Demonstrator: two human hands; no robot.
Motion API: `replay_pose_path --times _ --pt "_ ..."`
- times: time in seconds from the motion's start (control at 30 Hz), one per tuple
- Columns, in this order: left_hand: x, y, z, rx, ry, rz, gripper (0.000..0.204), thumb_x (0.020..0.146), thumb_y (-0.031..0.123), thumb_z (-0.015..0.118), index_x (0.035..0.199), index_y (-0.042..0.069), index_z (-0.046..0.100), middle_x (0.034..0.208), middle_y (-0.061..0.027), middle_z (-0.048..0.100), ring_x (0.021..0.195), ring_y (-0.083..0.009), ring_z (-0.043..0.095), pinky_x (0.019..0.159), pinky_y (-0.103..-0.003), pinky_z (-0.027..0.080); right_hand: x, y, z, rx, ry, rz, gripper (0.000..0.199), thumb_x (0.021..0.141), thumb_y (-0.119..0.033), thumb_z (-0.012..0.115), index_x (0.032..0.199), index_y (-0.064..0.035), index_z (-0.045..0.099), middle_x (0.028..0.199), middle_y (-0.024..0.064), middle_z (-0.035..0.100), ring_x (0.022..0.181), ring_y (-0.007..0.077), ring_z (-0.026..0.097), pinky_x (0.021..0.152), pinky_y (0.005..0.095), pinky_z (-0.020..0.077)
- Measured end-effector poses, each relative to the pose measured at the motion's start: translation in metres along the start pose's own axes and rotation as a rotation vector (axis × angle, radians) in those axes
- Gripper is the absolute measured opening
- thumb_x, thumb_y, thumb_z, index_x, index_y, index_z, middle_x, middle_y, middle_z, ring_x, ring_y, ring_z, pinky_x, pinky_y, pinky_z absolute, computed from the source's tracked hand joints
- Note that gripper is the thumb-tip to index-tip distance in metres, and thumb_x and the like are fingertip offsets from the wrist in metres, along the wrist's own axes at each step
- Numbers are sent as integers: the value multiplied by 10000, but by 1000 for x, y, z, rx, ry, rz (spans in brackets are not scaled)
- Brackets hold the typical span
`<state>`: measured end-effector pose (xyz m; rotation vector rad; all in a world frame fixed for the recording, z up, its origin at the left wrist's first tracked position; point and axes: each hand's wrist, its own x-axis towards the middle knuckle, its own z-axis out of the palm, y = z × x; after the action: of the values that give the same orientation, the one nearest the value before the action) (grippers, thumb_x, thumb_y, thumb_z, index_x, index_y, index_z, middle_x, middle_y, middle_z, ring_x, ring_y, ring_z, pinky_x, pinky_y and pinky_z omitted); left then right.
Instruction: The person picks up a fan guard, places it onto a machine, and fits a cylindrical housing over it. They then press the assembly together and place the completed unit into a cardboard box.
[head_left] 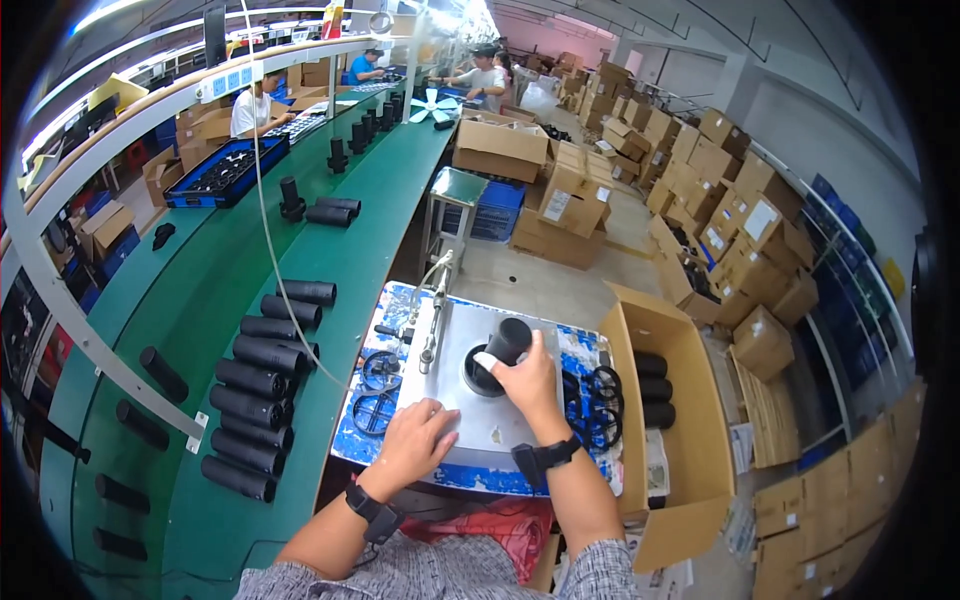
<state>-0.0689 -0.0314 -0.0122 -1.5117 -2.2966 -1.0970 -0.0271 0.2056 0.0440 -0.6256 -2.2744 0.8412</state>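
My right hand (526,378) is wrapped round a black cylinder (512,338), which stands tilted over a round dark holder (483,374). The holder sits on a grey metal plate (455,405) on the small worktable. On the near left part of that plate rests my left hand (415,440), fingers loosely bent and a little apart, with nothing in it. Beside the plate's left edge is a metal clamp-like fixture (432,330) with a hose. Black ring-shaped parts (602,405) lie to the right of the plate, and more black rings (376,410) to its left.
A green conveyor belt (345,255) runs along my left, with a row of black tubes (250,405) beside me. An open carton (690,440) on my right holds several black cylinders. Stacked cartons (760,230) fill the far right. Co-workers (487,80) sit farther along the line.
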Motion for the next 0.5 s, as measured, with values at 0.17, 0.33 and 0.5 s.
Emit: replay_pose_path --times 0.17,0.33,0.5 --pt "-3 -1 2 14 -12 -5 303 936 243 751 1215 129 731 1098 -103 627 992 -310 630 855 -440 483 0 2 11 -62 -61 50 693 732 -315 943 1230 2 580 1102 224 747 1019 431 738 900 476 591" --pt "-4 -1 -1 6 0 7 288 941 221 746 1207 111 730 1101 -113 629 980 -315 632 839 -437 492 13 37 5 318 -281 -28 717 726 -346 943 1241 -8 575 1113 205 749 1011 426 737 911 471 589" --pt "3 -6 -6 -212 55 -80 266 951 188 734 1193 79 724 1089 -129 627 958 -333 630 828 -449 503 10 63 12 199 -158 -172 691 748 -333 928 1249 -9 578 1117 202 750 1008 406 742 920 474 588"
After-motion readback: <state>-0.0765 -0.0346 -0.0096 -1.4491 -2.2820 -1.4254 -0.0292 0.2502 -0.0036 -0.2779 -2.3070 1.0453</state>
